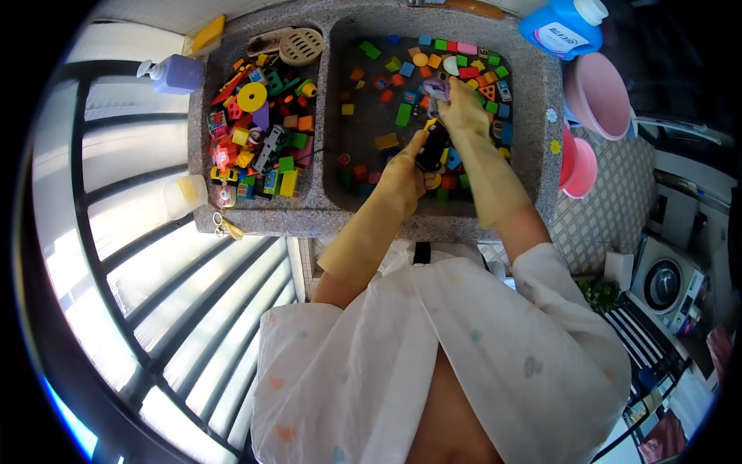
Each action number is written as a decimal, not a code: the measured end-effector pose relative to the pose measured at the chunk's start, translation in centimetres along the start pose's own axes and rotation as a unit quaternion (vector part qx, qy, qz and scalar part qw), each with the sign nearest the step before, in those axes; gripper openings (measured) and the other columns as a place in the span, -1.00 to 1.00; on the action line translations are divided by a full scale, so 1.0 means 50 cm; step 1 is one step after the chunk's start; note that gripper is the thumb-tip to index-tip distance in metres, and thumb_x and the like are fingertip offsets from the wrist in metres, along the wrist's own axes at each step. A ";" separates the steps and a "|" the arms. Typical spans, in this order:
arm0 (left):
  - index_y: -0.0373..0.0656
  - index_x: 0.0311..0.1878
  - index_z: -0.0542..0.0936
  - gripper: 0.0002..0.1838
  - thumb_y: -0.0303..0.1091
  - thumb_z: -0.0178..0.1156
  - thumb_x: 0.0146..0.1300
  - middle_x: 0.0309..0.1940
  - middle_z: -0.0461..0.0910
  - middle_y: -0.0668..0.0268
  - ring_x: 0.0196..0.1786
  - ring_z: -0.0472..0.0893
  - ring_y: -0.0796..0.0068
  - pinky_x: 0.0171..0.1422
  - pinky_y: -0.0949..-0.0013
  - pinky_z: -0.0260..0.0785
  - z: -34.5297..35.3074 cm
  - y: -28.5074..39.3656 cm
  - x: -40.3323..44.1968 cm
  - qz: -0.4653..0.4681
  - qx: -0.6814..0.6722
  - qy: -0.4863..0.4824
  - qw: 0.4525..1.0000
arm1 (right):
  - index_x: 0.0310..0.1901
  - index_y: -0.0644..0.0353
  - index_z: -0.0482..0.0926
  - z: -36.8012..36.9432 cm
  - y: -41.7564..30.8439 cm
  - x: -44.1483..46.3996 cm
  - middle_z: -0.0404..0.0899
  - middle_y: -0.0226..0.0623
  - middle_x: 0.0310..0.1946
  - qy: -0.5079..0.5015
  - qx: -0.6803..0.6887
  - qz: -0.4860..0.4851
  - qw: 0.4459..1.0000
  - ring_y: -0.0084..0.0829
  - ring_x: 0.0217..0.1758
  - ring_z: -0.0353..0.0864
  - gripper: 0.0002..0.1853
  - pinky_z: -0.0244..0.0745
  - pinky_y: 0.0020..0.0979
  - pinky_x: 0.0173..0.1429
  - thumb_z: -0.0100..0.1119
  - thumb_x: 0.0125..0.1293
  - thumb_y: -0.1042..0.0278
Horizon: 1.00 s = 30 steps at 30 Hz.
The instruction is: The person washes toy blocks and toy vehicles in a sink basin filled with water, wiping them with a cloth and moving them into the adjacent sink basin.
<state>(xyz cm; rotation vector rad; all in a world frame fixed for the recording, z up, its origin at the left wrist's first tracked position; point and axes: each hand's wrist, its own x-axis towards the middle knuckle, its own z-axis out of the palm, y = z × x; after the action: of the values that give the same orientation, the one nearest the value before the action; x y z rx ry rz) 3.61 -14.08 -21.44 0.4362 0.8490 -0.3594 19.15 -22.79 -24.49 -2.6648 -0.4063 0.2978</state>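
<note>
Both my hands wear pale yellow rubber gloves and are over the right basin point(334, 155) of a grey stone sink. My left hand point(406, 172) is closed around a black toy point(434, 148) with yellow parts; its exact kind is unclear. Just above it, my right hand point(464, 108) grips a crumpled, greyish-purple thing point(437, 88) that looks like a cloth. Colourful toy blocks lie in the water around them, among them a green block point(403, 115) and a yellow block point(386, 141).
A toy heap with a yellow disc point(251, 97) fills the left basin, a beige drain grate point(301, 47) behind it. Around the sink stand a purple pump bottle point(176, 75), a blue detergent bottle point(563, 31) and a pink basin point(603, 97). Window bars point(124, 185) run along the left.
</note>
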 end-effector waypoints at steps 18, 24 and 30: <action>-0.04 0.38 0.54 -0.30 -0.18 0.54 0.17 0.26 0.62 0.11 0.23 0.61 0.02 0.36 0.10 0.46 -0.250 0.360 -0.227 0.486 0.573 0.595 0.285 | 0.40 0.07 0.44 -0.018 0.306 -0.127 0.64 -0.12 0.17 -0.194 0.832 0.278 0.439 -0.32 -0.29 0.67 -0.48 0.51 -0.39 -0.46 0.28 0.50 0.12; -0.05 0.20 0.68 -0.53 -0.08 0.43 0.29 0.05 0.73 0.10 0.14 0.69 0.06 0.24 0.11 0.52 -0.122 0.243 -0.070 0.521 0.660 0.338 0.423 | 0.41 0.05 0.43 -0.031 0.340 -0.143 0.68 -0.10 0.16 -0.188 0.785 0.271 0.524 -0.40 -0.26 0.70 -0.48 0.50 -0.51 -0.50 0.28 0.48 0.24; 0.02 0.22 0.67 -0.65 -0.27 0.25 0.40 0.16 0.68 0.08 0.29 0.62 0.02 0.36 0.11 0.50 -0.124 0.095 0.153 0.130 0.792 0.171 0.572 | 0.39 0.03 0.45 -0.064 0.314 -0.180 0.71 -0.20 0.07 -0.099 0.689 0.307 0.649 -0.42 -0.09 0.75 -0.49 0.49 -0.52 -0.50 0.28 0.45 0.31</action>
<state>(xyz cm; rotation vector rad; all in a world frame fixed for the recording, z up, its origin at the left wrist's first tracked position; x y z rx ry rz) 6.55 -7.87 -29.95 2.3854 0.5820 -0.7234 15.32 -40.55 -27.29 -1.1144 0.5519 0.7234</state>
